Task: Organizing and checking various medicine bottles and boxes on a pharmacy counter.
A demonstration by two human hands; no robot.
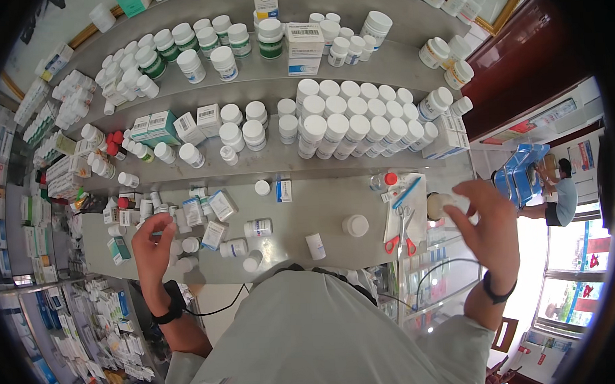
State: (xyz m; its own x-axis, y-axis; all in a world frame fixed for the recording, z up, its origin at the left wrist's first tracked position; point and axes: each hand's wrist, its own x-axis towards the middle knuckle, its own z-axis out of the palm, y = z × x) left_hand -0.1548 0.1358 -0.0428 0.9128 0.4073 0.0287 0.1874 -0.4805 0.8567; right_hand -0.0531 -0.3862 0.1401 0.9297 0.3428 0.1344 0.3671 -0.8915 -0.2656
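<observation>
White pill bottles point(258, 227) lie and stand on the left of the grey counter point(289, 240), beside the person's left hand point(154, 248), whose fingers curl loosely around a narrow gap. On the right, the right hand point(488, 230) spreads thumb and fingers wide next to a pale round jar point(435, 206); from here I can't tell whether they touch. Red-handled scissors point(400, 234) lie nearer, left of that jar.

The grey counter point(292, 226) bears scattered white bottles point(355, 225) and small boxes point(222, 204).
</observation>
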